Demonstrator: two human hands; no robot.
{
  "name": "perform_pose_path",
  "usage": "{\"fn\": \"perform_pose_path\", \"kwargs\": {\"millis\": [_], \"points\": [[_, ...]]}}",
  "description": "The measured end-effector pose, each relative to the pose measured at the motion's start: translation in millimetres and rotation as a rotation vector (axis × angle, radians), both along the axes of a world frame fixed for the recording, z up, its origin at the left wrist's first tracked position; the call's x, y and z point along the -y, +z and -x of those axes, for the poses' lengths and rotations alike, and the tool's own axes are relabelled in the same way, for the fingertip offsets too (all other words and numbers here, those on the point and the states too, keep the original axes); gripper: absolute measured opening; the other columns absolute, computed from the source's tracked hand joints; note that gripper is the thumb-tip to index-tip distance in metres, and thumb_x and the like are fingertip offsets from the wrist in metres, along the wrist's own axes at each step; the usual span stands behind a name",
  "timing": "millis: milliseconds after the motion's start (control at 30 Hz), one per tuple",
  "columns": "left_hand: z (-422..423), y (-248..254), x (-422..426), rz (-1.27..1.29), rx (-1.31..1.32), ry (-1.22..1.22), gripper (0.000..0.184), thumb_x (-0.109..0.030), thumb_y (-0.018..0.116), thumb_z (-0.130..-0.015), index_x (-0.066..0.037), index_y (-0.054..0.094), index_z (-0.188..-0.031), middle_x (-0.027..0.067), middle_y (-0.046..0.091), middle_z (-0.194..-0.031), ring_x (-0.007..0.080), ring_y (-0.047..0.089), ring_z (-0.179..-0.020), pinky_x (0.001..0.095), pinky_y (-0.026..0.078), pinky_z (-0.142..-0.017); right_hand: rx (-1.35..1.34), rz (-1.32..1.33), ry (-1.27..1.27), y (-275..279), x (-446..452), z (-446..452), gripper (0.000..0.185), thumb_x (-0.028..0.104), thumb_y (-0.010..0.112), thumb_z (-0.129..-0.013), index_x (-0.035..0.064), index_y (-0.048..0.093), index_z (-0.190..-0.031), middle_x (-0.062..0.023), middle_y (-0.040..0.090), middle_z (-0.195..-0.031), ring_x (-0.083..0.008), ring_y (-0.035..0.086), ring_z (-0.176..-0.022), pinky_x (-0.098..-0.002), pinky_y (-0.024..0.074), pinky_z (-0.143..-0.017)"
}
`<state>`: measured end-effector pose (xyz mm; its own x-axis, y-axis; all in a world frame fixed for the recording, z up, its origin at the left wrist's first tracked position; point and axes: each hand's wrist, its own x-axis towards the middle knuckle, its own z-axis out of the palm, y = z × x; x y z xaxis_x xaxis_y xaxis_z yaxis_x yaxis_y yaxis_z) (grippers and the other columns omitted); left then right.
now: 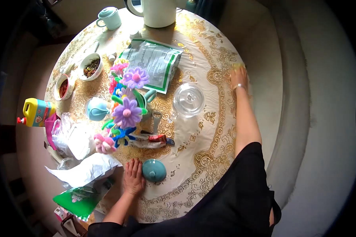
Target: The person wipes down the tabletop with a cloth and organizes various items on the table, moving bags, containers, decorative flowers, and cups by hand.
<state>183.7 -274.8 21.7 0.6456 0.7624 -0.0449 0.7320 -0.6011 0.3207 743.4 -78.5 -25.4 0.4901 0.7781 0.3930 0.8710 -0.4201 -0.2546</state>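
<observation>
— Round tabletop [203, 132] with a gold-patterned cream cloth [225, 112] over it, pale floor beyond. See the left hand [133, 178]?

— Yes, palm down on the cloth with fingers stretched forward and close together, gripping nothing visible. Close against its right side, a blue-green lid [154, 170]; cannot tell whether touching

— And left of that hand?

— Right beside it, a crumpled white packet [89, 169], with a green packet [78, 202] lower down. Ahead of it, fluffy flowers [127, 112] in purple, pink and blue

— What about the right hand [239, 78]?

— Far forward at the table's right edge, on an outstretched arm, palm down with fingers nearly straight. Under the fingertips, a pale yellow patch [236, 65], too blurred to name; cannot tell whether held

— Anything inward from there?

— Left of the right hand and slightly nearer, a clear glass vessel [188, 99]; farther left, a silver pouch [152, 63] with green edging
</observation>
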Motion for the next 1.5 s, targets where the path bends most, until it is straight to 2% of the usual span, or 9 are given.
{"fn": "perform_pose_path", "kwargs": {"millis": [67, 200, 267, 333, 400, 667, 733, 1167, 1500], "points": [[2.0, -4.3, -1.5, -0.019, -0.010, 0.001, 0.061, -0.017, 0.047, -0.072, 0.001, 0.035, -0.129, 0.0177, 0.031, -0.137, 0.0362, 0.025, -0.129, 0.0532, 0.019, -0.105, 0.291, 0.094, 0.173, -60.6, -63.7, -32.7, 0.037, 0.020, 0.046, -0.080, -0.0017, 0.051, -0.110, -0.0196, 0.050, -0.116, -0.0349, 0.043, -0.111, -0.0412, 0.0335, -0.097], [2.3, -4.7, 5.2, 0.009, -0.025, 0.002, 0.062, -0.017, 0.047, -0.071, 0.000, 0.035, -0.129, 0.0173, 0.030, -0.137, 0.0362, 0.025, -0.129, 0.0531, 0.019, -0.105, 0.422, 0.572, 0.582, 34.5, -57.1, 107.0, 0.033, 0.011, 0.048, -0.083, -0.0008, 0.053, -0.113, -0.0203, 0.051, -0.119, -0.0323, 0.045, -0.112, -0.0390, 0.0353, -0.097], [2.1, -5.4, 1.4, 0.002, -0.013, 0.010, 0.062, -0.017, 0.047, -0.071, -0.001, 0.035, -0.130, 0.0171, 0.030, -0.138, 0.0359, 0.025, -0.129, 0.0531, 0.019, -0.105, 0.014, -0.228, 0.874, 4.6, -30.1, 107.0, 0.029, 0.011, 0.049, -0.083, 0.0005, 0.056, -0.109, -0.0182, 0.057, -0.106, -0.0278, 0.051, -0.101, -0.0369, 0.0396, -0.092], [4.3, -5.8, 2.8, -0.012, 0.004, -0.002, 0.061, -0.013, 0.045, -0.070, 0.001, 0.036, -0.129, 0.0184, 0.030, -0.137, 0.0378, 0.024, -0.129, 0.0541, 0.018, -0.105, -0.176, -0.231, 0.916, 16.9, -16.1, 103.4, 0.027, 0.010, 0.048, -0.085, 0.0016, 0.056, -0.109, -0.0122, 0.059, -0.100, -0.0197, 0.054, -0.093, -0.0326, 0.0439, -0.085], [3.2, -7.9, 1.1, -0.002, 0.013, 0.003, 0.061, -0.015, 0.045, -0.071, 0.001, 0.036, -0.129, 0.0179, 0.031, -0.137, 0.0373, 0.024, -0.129, 0.0540, 0.018, -0.105, -1.436, -0.303, 0.451, 28.2, -13.7, 87.4, 0.028, 0.011, 0.046, -0.087, 0.0016, 0.055, -0.111, -0.0072, 0.060, -0.103, -0.0153, 0.055, -0.090, -0.0289, 0.0460, -0.080], [3.3, -5.9, 0.7, 0.007, 0.025, 0.009, 0.060, -0.018, 0.047, -0.071, 0.000, 0.038, -0.128, 0.0170, 0.033, -0.136, 0.0353, 0.026, -0.129, 0.0534, 0.020, -0.105, -0.540, -0.029, 0.016, 6.0, -51.5, -35.1, 0.024, 0.018, 0.045, -0.087, -0.0011, 0.059, -0.092, -0.0150, 0.060, -0.103, -0.0249, 0.057, -0.091, -0.0329, 0.0449, -0.077], [0.9, -4.4, 1.1, -0.002, 0.014, 0.014, 0.061, -0.017, 0.047, -0.070, 0.000, 0.038, -0.128, 0.0178, 0.033, -0.136, 0.0370, 0.026, -0.128, 0.0542, 0.020, -0.105, 0.411, -0.048, 0.268, -33.5, -67.1, -33.1, 0.022, 0.016, 0.049, -0.080, -0.0005, 0.060, -0.089, -0.0178, 0.057, -0.104, -0.0302, 0.053, -0.097, -0.0372, 0.0416, -0.085], [6.5, -10.2, 2.3, -0.034, -0.034, -0.014, 0.061, -0.019, 0.044, -0.073, 0.001, 0.034, -0.130, 0.0189, 0.031, -0.137, 0.0375, 0.025, -0.129, 0.0527, 0.019, -0.105, -0.206, 0.016, 0.461, 15.1, 135.6, 193.5, 0.041, 0.013, 0.046, -0.084, 0.0069, 0.046, -0.124, -0.0111, 0.041, -0.134, -0.0277, 0.035, -0.126, -0.0428, 0.0255, -0.105], [2.5, -7.6, 1.6, -0.039, -0.026, -0.017, 0.062, -0.019, 0.043, -0.075, 0.000, 0.031, -0.132, 0.0181, 0.028, -0.138, 0.0360, 0.021, -0.131, 0.0524, 0.016, -0.107, 0.093, 0.111, 0.133, 1.4, 36.5, 40.5, 0.043, 0.016, 0.040, -0.087, 0.0047, 0.041, -0.128, -0.0153, 0.042, -0.131, -0.0355, 0.039, -0.118, -0.0418, 0.0305, -0.101]]}}
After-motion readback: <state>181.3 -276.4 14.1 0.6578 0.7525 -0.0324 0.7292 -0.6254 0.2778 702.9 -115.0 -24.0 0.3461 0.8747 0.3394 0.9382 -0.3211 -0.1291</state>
